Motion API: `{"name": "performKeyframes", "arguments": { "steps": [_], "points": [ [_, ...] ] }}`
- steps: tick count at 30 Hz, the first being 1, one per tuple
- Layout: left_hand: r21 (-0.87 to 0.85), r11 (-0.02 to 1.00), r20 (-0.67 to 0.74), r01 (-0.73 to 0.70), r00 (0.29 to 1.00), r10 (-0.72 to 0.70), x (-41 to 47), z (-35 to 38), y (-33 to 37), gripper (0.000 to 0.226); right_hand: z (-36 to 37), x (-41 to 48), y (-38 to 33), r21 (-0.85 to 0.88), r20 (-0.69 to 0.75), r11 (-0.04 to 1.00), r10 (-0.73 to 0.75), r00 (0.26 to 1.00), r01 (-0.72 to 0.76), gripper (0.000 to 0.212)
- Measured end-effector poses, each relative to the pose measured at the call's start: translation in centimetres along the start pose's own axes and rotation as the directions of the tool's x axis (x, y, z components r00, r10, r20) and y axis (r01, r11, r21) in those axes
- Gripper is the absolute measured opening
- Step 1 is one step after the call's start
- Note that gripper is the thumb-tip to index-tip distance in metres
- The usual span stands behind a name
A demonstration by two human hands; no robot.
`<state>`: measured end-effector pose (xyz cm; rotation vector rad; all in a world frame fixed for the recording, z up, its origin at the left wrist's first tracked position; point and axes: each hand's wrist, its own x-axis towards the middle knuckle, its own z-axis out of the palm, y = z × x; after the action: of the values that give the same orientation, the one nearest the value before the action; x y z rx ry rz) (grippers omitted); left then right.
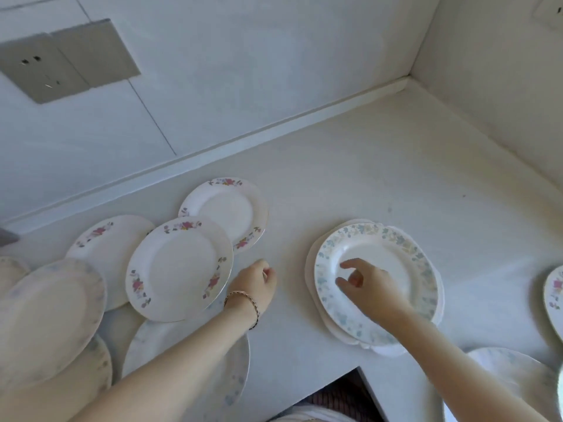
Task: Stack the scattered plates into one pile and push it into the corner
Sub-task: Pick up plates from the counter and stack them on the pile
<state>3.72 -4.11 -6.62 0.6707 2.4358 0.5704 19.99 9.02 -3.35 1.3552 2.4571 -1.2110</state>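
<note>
A small pile of plates (393, 257) sits right of centre on the white counter, topped by one with a pale blue flower rim. My right hand (367, 284) hovers over that top plate, fingers apart, holding nothing. My left hand (254, 284), wearing a bracelet, is loosely curled beside the right edge of a pink-flowered plate (179, 268) and grips nothing that I can see. Two more pink-flowered plates lie behind it, one at the back (227, 208) and one to the left (105, 239). Several pale plates (45, 315) overlap at the lower left.
The counter's corner (408, 79) is at the upper right, where two white walls meet. Another pink-flowered plate (554, 292) shows at the right edge, and a pale plate (511, 373) lies at the lower right. A grey socket panel (65, 60) is on the back wall.
</note>
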Motion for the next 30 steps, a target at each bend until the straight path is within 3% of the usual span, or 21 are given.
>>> {"name": "performKeyframes", "arguments": {
  "steps": [4,6,8,12,15,18,20,22,24,26,30],
  "points": [
    [-0.107,0.992,-0.226,0.071,0.970,-0.094,0.1,-5.1,-5.5,0.032,6.4,2.4,-7.8,0.165,0.189,0.985,-0.090,0.978,0.059,0.038],
    [-0.157,0.980,-0.269,0.126,0.949,-0.165,0.1,-7.1,-8.2,0.029,10.1,3.5,-10.7,0.253,0.272,0.965,0.003,0.962,-0.074,0.050],
    [-0.177,0.970,-0.300,0.169,0.929,-0.217,0.0,-8.6,-10.6,0.026,13.5,4.5,-12.5,0.353,0.388,0.887,0.150,0.910,-0.297,0.056],
    [-0.253,0.949,-0.302,0.191,0.916,-0.265,-0.4,-10.0,-13.8,0.027,17.7,5.7,-14.3,0.538,0.442,0.681,0.273,0.854,-0.497,0.008],
    [-0.310,0.932,-0.294,0.188,0.913,-0.282,-0.3,-10.3,-15.0,0.023,19.1,6.2,-14.6,0.681,0.423,0.518,0.299,0.855,-0.518,0.024],
    [-0.282,0.950,-0.374,0.131,0.897,-0.235,-0.3,-10.7,-15.1,0.015,18.4,6.0,-14.4,0.705,0.405,0.511,0.279,0.871,-0.492,0.015],
    [-0.177,0.973,-0.449,0.150,0.867,-0.215,-0.2,-10.8,-14.8,0.023,16.8,5.8,-13.5,0.720,0.387,0.520,0.249,0.888,-0.460,0.013],
    [-0.175,0.950,-0.389,0.259,0.868,-0.308,0.3,-11.1,-14.0,0.036,14.6,5.3,-11.9,0.755,0.381,0.493,0.207,0.901,-0.433,0.011],
    [-0.298,0.916,-0.266,0.269,0.898,-0.351,0.7,-11.2,-12.4,0.035,11.6,4.3,-9.9,0.796,0.365,0.455,0.164,0.916,-0.399,0.009],
    [-0.414,0.893,-0.154,0.175,0.954,-0.259,0.8,-10.5,-10.2,0.031,8.3,3.2,-7.6,0.831,0.319,0.438,0.131,0.939,-0.343,0.011],
    [-0.366,0.930,-0.128,0.022,0.989,-0.074,0.6,-7.1,-4.5,0.038,1.9,0.7,-2.2,0.836,0.155,0.506,0.156,0.976,-0.214,0.010]
  ]
}}
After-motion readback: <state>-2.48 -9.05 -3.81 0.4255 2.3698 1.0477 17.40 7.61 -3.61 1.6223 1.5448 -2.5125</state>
